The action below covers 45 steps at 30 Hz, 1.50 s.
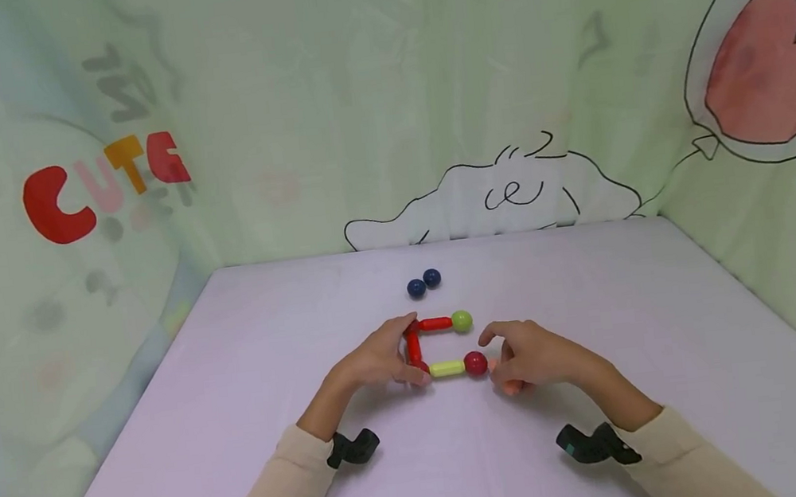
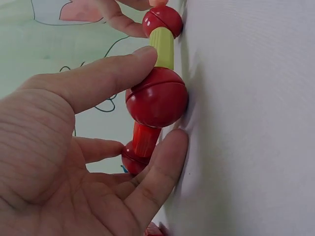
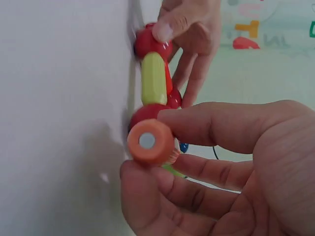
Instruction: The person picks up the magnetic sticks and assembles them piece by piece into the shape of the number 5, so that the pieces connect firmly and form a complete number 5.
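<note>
My left hand (image 1: pixel 380 358) grips the left side of a frame of magnetic building sticks and balls. Its thumb presses at the near-left red ball (image 2: pixel 157 97), and other fingers reach the far-left one. A red stick (image 1: pixel 414 348) joins those two balls. From the near corner a yellow stick (image 1: pixel 447 368) runs to another red ball (image 1: pixel 476 363); from the far corner a second red stick (image 1: pixel 437 324) ends at a green ball (image 1: pixel 462 321). With thumb and fingers, my right hand (image 1: pixel 541 353) pinches an orange stick (image 3: pixel 150 141) by the near-right red ball. Its silver end faces the wrist camera.
Two dark blue balls (image 1: pixel 424 283) lie on the pale table (image 1: pixel 289 315) behind the frame. A printed cloth (image 1: pixel 313 113) hangs behind and at both sides of the table. Each wrist wears a black camera mount (image 1: pixel 356 448).
</note>
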Available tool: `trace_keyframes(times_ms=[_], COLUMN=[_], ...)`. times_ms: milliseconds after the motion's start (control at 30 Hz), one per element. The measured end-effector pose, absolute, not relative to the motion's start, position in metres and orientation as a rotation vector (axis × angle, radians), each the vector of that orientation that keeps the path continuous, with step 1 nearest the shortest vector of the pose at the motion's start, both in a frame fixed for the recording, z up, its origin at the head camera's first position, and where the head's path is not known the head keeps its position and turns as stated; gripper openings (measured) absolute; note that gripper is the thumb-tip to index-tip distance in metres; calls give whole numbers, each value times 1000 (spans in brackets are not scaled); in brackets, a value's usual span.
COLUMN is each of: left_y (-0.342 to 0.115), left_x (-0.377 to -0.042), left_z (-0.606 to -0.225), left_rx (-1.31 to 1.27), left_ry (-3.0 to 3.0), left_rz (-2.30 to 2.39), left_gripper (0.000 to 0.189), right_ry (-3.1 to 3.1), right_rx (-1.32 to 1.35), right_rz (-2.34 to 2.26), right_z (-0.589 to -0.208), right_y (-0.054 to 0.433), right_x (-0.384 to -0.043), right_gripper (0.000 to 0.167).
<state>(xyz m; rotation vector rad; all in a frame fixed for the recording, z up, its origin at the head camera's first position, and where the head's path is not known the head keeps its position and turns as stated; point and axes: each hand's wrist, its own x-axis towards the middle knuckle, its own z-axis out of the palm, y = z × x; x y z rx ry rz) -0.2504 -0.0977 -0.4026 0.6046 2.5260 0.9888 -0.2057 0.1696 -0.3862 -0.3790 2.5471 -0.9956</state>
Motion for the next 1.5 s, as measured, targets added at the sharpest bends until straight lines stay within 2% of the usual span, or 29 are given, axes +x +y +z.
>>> trace_keyframes(times_ms=[200, 400, 667, 767, 1200, 1500], left_y=[-98, -97, -97, -97, -96, -100], left_x=[-249, -250, -251, -250, -254, -273], left_z=[-402, -407, -409, -409, -404, -375], left_rx=[593, 591, 648, 646, 673, 641], left_ry=[2527, 2514, 2544, 2540, 2533, 2522], left_rz=[1021, 1036, 1020, 1025, 968, 760], left_gripper=[97, 88, 47, 39, 38, 47], right_ry=[2514, 2527, 2605, 2611, 2520, 2443], right_rx=[-386, -344, -195, -165, -112, -223], right_rz=[-1074, -1124, -1113, -1143, -1293, -1382], right_z=[-389, -392, -393, -394, -402, -411], right_y=[161, 156, 147, 145, 147, 159], right_x=[-196, -193, -193, -194, -197, -205], right_gripper=[50, 50, 49, 51, 50, 45])
